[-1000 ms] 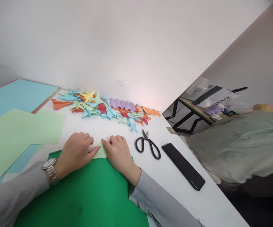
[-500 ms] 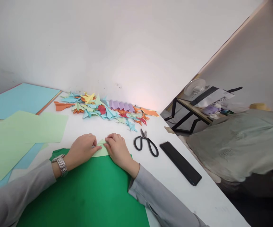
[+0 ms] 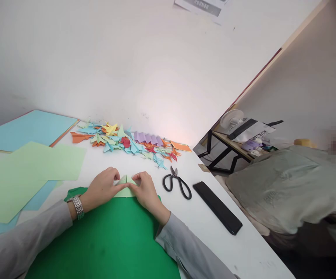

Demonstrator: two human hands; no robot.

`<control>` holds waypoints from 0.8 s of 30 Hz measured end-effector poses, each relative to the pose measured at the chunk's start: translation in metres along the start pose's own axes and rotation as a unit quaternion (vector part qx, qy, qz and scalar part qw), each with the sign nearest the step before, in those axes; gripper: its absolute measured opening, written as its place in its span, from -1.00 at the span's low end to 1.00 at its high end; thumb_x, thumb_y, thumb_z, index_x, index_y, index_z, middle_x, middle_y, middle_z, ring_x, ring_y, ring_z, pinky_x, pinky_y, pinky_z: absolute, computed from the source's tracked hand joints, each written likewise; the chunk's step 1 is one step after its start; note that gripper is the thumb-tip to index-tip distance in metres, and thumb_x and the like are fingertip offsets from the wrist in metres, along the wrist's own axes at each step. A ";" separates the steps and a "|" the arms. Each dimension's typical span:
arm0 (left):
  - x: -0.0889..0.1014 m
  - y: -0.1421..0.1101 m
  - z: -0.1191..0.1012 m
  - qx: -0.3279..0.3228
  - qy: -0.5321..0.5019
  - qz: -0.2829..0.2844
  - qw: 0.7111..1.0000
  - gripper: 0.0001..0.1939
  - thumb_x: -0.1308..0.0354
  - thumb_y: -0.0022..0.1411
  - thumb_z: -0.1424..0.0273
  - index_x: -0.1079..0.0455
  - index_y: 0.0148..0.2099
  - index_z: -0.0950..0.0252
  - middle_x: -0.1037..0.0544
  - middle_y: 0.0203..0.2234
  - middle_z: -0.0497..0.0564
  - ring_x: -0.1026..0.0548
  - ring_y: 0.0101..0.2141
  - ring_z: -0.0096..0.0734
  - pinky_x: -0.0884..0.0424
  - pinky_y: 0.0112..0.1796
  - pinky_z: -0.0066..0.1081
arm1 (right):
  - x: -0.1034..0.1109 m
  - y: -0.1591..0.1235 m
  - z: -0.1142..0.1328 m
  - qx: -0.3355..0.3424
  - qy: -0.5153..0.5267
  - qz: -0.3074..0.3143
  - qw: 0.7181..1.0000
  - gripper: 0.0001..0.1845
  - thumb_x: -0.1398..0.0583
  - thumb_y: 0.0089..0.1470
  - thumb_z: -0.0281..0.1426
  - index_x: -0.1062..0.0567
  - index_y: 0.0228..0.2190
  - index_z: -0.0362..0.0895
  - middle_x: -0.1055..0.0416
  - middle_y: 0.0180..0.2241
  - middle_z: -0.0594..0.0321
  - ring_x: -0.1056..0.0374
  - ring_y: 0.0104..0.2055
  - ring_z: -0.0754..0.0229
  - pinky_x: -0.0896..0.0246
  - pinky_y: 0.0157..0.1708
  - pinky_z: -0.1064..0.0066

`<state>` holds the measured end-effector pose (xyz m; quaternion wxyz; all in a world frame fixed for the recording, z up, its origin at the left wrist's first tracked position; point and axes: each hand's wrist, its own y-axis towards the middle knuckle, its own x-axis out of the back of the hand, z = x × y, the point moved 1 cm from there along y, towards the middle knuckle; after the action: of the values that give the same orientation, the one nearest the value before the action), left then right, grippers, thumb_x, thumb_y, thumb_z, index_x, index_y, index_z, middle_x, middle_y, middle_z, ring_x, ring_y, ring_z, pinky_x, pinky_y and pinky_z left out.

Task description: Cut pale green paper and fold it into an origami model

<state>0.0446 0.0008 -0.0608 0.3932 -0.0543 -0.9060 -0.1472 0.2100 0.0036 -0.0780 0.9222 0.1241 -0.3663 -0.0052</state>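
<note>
A small folded piece of light green paper lies at the far edge of a green sheet, with folds meeting at a line in its middle. My left hand, with a watch on its wrist, pinches the paper's left side, fingers curled and thumb pressing near the centre. From the right, my right hand grips the other side, its thumb almost meeting the left one. Part of the paper is hidden under the fingers. Black-handled scissors lie partly spread to the right of my right hand.
Folded paper shapes in several colours lie along the wall. Light green sheets and a stack of blue paper are at left. A long black case rests near the table's right edge. Another person is beyond it.
The view has tilted up slightly, so a notice on the wall shows. Both thumbs have come together over the paper's middle, and the right fingers have shifted off its top.
</note>
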 end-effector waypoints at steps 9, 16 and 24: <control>0.009 0.033 -0.002 0.079 -0.410 0.089 0.904 -0.65 -0.23 -0.03 0.12 -0.41 -0.49 0.35 -0.43 -0.57 -0.08 -0.33 -0.45 -0.44 -0.23 -0.37 -0.44 | 0.007 0.026 0.014 -0.008 0.343 0.070 0.937 -0.65 -0.29 -0.19 -0.20 -0.30 -0.45 -0.12 -0.20 -0.56 0.42 -0.07 -0.54 0.34 0.03 -0.54 0.50; -0.003 0.033 0.008 0.118 -0.391 0.164 0.898 -0.71 -0.27 -0.08 0.22 -0.36 -0.57 0.36 -0.33 -0.67 -0.14 -0.23 -0.56 -0.51 -0.11 -0.48 -0.47 | -0.004 0.046 0.006 -0.035 0.385 0.264 0.884 -0.52 -0.22 -0.11 -0.02 -0.27 -0.68 -0.15 -0.03 -0.72 0.46 0.11 -0.66 0.40 0.25 -0.64 0.49; -0.005 0.033 0.007 0.114 -0.376 0.191 0.899 -0.63 -0.23 -0.04 0.28 -0.12 -0.65 0.30 -0.04 -0.72 -0.21 0.00 -0.61 -0.58 0.12 -0.55 -0.46 | -0.007 0.043 -0.003 -0.037 0.375 0.234 0.896 -0.43 -0.23 -0.15 0.04 -0.16 -0.76 -0.12 0.12 -0.77 0.50 0.24 -0.67 0.42 0.37 -0.67 0.47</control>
<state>0.0498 0.0343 -0.0614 0.0470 -0.2328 -0.9691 0.0664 0.2035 0.0468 -0.0751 0.9696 -0.0067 -0.0115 0.2443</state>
